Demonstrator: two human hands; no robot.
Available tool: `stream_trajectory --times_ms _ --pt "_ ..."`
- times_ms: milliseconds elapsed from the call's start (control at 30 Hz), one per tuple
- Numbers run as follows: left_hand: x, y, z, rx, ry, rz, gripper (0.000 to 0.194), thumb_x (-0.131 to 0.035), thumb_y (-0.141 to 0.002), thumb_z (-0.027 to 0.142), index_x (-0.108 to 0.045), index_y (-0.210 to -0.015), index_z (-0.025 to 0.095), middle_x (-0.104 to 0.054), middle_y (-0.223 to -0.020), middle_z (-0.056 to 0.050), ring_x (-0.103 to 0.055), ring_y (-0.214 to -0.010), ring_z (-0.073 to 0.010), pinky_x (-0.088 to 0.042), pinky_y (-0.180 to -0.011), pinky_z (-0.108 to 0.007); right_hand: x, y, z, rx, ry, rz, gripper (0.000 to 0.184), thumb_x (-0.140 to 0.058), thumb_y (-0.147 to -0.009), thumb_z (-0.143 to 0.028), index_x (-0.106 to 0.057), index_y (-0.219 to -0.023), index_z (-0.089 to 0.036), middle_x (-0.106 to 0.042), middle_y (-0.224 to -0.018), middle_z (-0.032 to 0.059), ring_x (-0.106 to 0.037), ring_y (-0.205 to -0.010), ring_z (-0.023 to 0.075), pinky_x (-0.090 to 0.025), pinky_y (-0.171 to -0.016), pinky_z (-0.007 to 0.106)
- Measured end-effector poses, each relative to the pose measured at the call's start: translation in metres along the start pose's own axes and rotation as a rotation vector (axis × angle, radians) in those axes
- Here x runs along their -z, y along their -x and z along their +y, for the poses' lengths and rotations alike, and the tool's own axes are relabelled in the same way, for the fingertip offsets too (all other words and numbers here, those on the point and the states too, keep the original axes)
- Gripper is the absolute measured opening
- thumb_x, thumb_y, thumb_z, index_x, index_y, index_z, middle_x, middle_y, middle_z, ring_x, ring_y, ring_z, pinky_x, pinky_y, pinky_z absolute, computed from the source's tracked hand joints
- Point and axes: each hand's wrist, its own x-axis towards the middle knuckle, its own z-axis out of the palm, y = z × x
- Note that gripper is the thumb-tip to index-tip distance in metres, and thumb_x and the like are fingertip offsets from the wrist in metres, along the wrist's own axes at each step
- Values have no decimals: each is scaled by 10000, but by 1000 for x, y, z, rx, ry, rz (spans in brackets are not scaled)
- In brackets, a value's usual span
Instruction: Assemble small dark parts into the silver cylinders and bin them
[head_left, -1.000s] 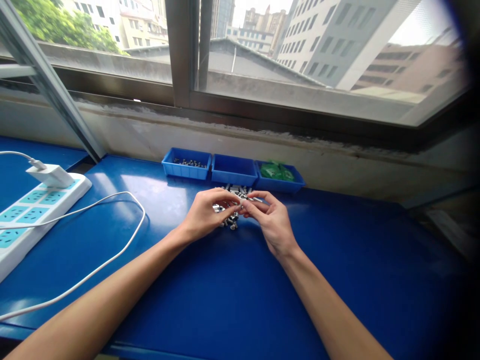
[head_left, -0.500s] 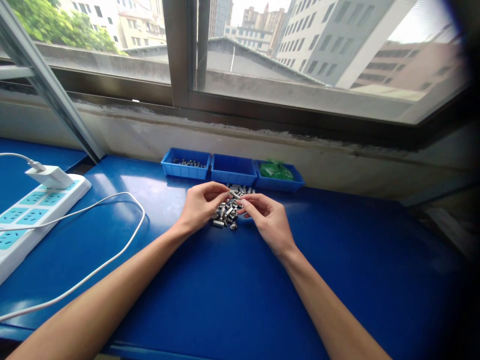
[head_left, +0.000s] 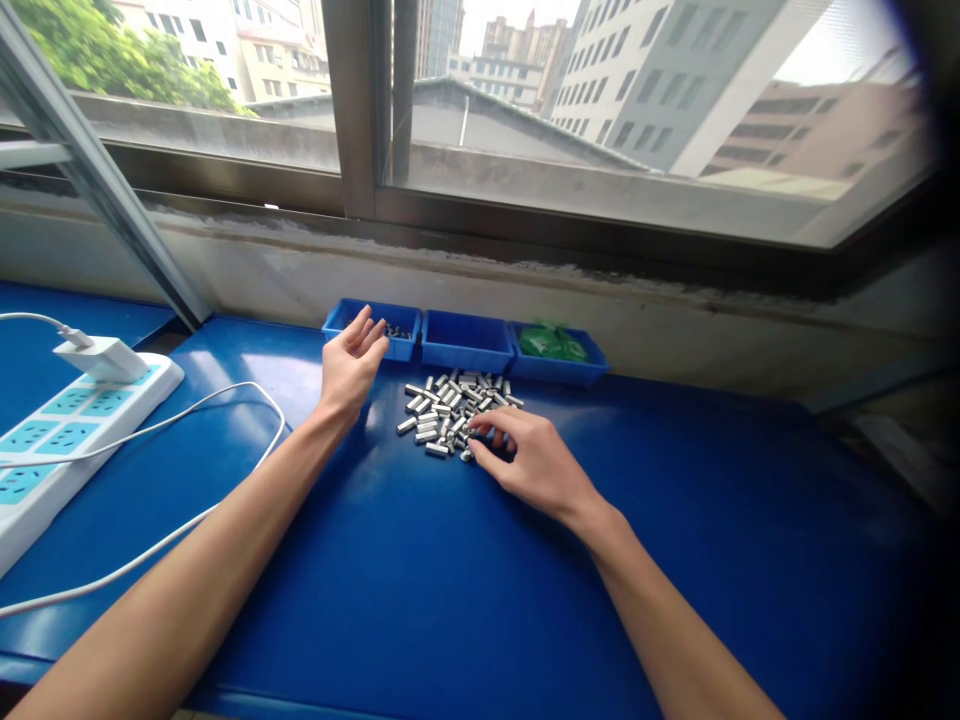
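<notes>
My left hand [head_left: 352, 365] is raised over the front of the left blue bin [head_left: 375, 352], fingers outstretched and apart, and I see nothing held in it. Small metal pieces [head_left: 397, 330] in that bin are partly hidden behind the fingers. On the blue table lies a loose pile of short silver metal standoffs [head_left: 431, 420]. At the pile's right edge is my right hand [head_left: 529, 455], its thumb and forefinger apart. Just by the thumb tip sits a small round-headed metal piece [head_left: 466, 454]; whether the thumb touches it I cannot tell.
A middle blue bin [head_left: 466, 357] and a right blue bin [head_left: 559, 372] with green plastic bags [head_left: 553, 342] stand along the wall. A white power strip [head_left: 161, 375] with a charger [head_left: 105, 357] and a white cable [head_left: 187, 535] lies on the left.
My left hand has moved from the pile, up and left, to the left bin, and its fingers have spread. My right hand has lowered slightly at the pile's right edge.
</notes>
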Motion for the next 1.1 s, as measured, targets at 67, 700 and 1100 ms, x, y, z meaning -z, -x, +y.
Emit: stream_trajectory --times_ms 67,700,1100 --pt "-2 3 1 -17 -49 -32 569 -694 -776 181 -589 -1334 144 -562 -1422 -135 -559 -1292 -272 -434 -1119 -390 -1 0 2 4 -21 -20 170 -624 -855 -207 -700 -1006 -220 -709 -916 30 -621 -730 160 -482 -687 288" --pt "-30 59 13 -292 -487 -544 236 -553 -836 95 -750 -943 166 -738 -886 -49 -679 -776 -149 -527 -731 -245 -10 -4 3 51 -96 37 156 -604 -880 -144 -702 -976 -218 -692 -981 48 -640 -800 176 -501 -755 304" --pt "-26 56 6 -266 -506 -530 219 -551 -852 125 -744 -948 165 -733 -909 -55 -672 -752 -143 -533 -697 -246 -7 -2 6 2 -42 53 84 -636 -853 -167 -684 -896 -220 -693 -883 28 -648 -785 185 -487 -732 297"
